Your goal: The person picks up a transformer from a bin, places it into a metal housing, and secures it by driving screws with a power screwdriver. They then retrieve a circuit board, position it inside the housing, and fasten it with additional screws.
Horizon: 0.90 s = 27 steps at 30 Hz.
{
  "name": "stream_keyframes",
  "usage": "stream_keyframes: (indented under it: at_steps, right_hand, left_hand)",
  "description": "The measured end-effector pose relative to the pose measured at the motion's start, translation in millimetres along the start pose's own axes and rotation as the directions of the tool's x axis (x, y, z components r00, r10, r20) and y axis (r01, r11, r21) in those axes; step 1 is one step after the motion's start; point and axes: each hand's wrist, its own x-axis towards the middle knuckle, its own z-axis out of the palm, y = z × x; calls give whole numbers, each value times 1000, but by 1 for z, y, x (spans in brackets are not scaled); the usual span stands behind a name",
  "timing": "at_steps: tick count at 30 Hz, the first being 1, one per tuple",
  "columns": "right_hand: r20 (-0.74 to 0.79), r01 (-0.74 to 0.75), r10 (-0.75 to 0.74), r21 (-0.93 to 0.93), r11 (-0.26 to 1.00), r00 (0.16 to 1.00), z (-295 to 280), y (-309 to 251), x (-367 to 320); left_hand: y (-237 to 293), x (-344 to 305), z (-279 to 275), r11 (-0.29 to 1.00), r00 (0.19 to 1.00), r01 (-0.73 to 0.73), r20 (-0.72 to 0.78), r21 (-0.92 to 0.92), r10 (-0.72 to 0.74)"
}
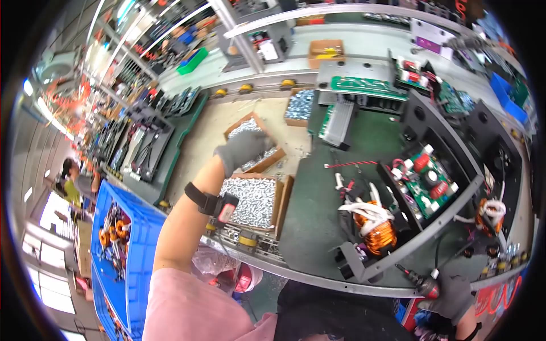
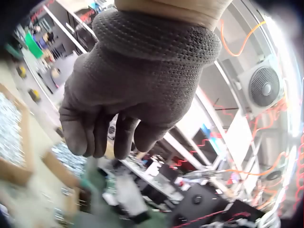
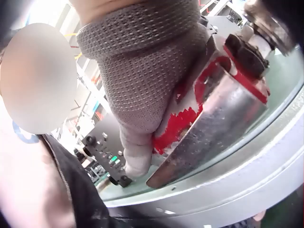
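My left hand (image 1: 244, 150), in a grey glove, is over a small cardboard box (image 1: 266, 163) of silvery screws in the head view. In the left wrist view its fingers (image 2: 124, 137) hang loosely bent, with nothing visible in them. My gloved right hand (image 1: 449, 295) grips a power screwdriver (image 1: 426, 285) at the bench's front edge, its bit pointing up and left. Up close, the tool's red, worn body and metal plate (image 3: 213, 128) show in the right wrist view. Left of that hand stands a black metal chassis (image 1: 438, 221) with a green circuit board (image 1: 429, 182).
A larger box (image 1: 280, 207) of screws sits nearer me, another box (image 1: 298, 121) farther back. Copper coils (image 1: 378, 230) with white leads lie by the chassis. A heatsink (image 1: 339, 125) rests on the green mat (image 1: 310, 210). Blue crates (image 1: 136, 238) stand at left.
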Motion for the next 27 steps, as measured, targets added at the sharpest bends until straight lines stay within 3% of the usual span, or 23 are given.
stream_keyframes:
  at_steps: [1, 2, 3, 4, 5, 6, 7, 10, 12, 13, 16, 17, 19, 20, 21, 22, 23, 24, 25, 26, 27]
  right_hand:
    - [0, 26, -26, -18, 1000, 1000, 2, 4, 7]
    - [33, 70, -69, -18, 997, 997, 3, 9, 12]
    - [63, 113, -111, -19, 993, 992, 3, 14, 18]
    - [91, 150, -148, -16, 989, 985, 3, 15, 23]
    - [86, 162, -159, -33, 986, 984, 1, 14, 28]
    - [71, 171, -168, -36, 985, 983, -2, 12, 31]
    - [58, 177, -174, -40, 983, 983, -6, 9, 32]
    - [19, 190, -190, -57, 980, 982, -19, -3, 31]
    - [-58, 203, -210, -100, 974, 976, -23, -20, 24]
    - [-23, 186, -192, -152, 971, 981, -26, -29, 24]
    - [-17, 175, -177, -62, 983, 984, -47, -48, 21]
    - [72, 169, -163, -93, 981, 984, -51, -53, 21]
    - [153, 168, -148, -126, 978, 977, -51, -54, 21]
    - [146, 197, -191, -27, 980, 971, -42, -53, 19]
    - [134, 225, -233, 72, 972, 963, -36, -56, 18]
    - [-17, 267, -268, 154, 951, 963, -34, -66, 18]
    - [-26, 274, -273, 152, 950, 962, -29, -77, 27]
    - [-39, 267, -265, 197, 943, 963, -22, -83, 35]
    - [-50, 261, -257, 243, 934, 965, -18, -90, 40]
    - [-11, 248, -254, 263, 932, 967, -22, -96, 43]
    - [-16, 254, -259, 266, 930, 966, -26, -102, 43]
  left_hand:
    - [-43, -12, 22, 877, 969, -242, 155, 415, 193]
    - [-43, -31, 34, 987, 985, 103, 127, 122, -118]
    - [-37, -49, 46, 881, 895, 436, 186, -183, -404]
    - [-34, -57, 52, 873, 891, 448, 173, -194, -419]
    - [-29, -59, 57, 812, 829, 540, -25, -219, -558]
    - [-27, -56, 60, 743, 713, 614, -214, -267, -667]
    - [-30, -48, 61, 737, 706, 613, -221, -285, -673]
    - [-30, -17, 57, 838, 747, 540, -414, -78, -520]
    - [-48, 13, 66, 776, 739, 629, -343, 44, -580]
    - [-54, 20, 66, 762, 737, 643, -328, 71, -591]
    - [-63, 33, 59, 778, 760, 627, -252, 38, -599]
    - [-62, 32, 56, 778, 758, 627, -255, 32, -600]
    - [-65, 20, 46, 789, 756, 581, -227, -199, -614]
    - [-69, 13, 44, 789, 754, 580, -233, -200, -614]
    - [-78, 5, 46, 674, 716, 430, -228, -601, -659]
    - [-89, -3, 50, 433, 688, 186, -198, -882, -698]
    - [-106, -9, 59, 117, 671, -101, -155, -988, -725]
    - [-123, -15, 68, 198, 691, -228, -302, -953, -657]
    - [-129, -23, 67, 211, 685, -232, -313, -950, -658]
    - [-133, -31, 64, -32, 768, -366, -282, -930, -575]
    - [-136, -38, 63, -124, 800, -405, -285, -906, -528]
